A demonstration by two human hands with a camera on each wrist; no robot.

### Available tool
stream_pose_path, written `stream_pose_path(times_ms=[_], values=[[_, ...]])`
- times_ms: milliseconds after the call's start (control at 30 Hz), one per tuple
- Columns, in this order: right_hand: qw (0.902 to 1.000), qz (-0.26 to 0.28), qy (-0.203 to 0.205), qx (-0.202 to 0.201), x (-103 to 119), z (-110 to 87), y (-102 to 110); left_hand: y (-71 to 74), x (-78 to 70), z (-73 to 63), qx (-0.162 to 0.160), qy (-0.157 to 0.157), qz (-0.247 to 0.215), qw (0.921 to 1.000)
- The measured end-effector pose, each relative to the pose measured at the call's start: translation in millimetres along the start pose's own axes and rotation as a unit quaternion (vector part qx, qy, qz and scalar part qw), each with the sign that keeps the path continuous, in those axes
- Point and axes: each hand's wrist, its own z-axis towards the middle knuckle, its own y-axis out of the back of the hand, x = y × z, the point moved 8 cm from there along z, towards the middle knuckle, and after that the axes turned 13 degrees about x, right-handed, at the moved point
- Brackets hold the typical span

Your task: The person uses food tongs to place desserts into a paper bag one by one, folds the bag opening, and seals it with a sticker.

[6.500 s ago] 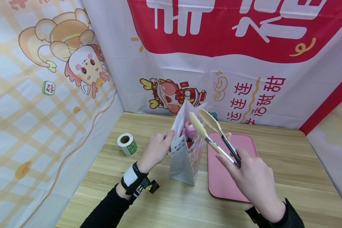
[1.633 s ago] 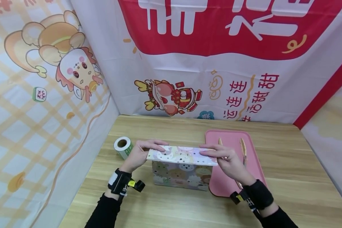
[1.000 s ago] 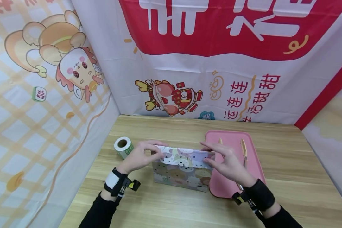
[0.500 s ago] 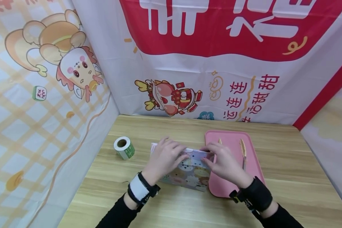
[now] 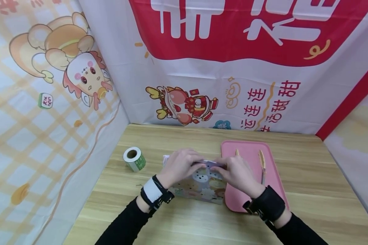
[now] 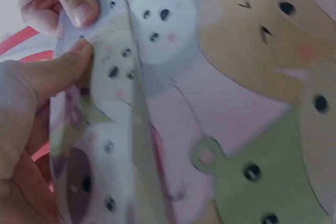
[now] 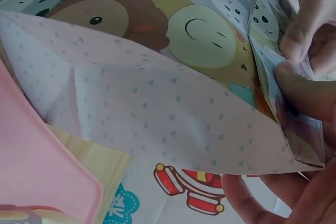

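Note:
A paper bag [image 5: 199, 189] printed with cartoon animal faces stands upright on the table, its broad side facing me and its top folded over into a flap. My left hand [image 5: 179, 166] pinches the folded strip near the middle, thumb in front. Close beside it, my right hand [image 5: 240, 175] pinches the same fold toward its right end. In the left wrist view, the thumb [image 6: 63, 69] presses on the folded strip. The right wrist view shows the bag's pleated side [image 7: 173, 114], pale with small hearts. The bag's contents are hidden.
A pink tray [image 5: 248, 146] lies right of the bag, with tongs [image 5: 262, 160] on it, partly covered by my right arm. A roll of green-and-white labels [image 5: 138, 163] stands to the left. A printed cloth backdrop [image 5: 184, 71] rises behind the table.
The tongs have gone from my right hand to the tray. The bag has turned broadside and its open top is folded over. Lately my left hand moved right along the fold, toward my right.

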Motion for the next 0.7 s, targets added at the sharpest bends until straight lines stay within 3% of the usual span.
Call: stream_pose_path(times_ms=[233, 467, 600, 700], values=[[0.9993, 0.028, -0.004, 0.023, -6, 1.6, 2, 7.0, 31.3, -20.9, 0.026, 0.031, -0.008, 0.9991], [0.9992, 0.01, 0.002, 0.04, -4, 2.3, 8, 11.8, 37.9, -27.7, 0.025, -0.008, -0.057, 0.998], [0.9979, -0.056, 0.0, 0.031, 8, 6.7, 7, 10.7, 39.6, -25.6, 0.035, -0.004, -0.081, 0.9961], [0.9916, -0.126, 0.023, 0.016, 25, 14.9, 2, 10.3, 40.1, -22.5, 0.05, 0.012, -0.077, 0.9957]])
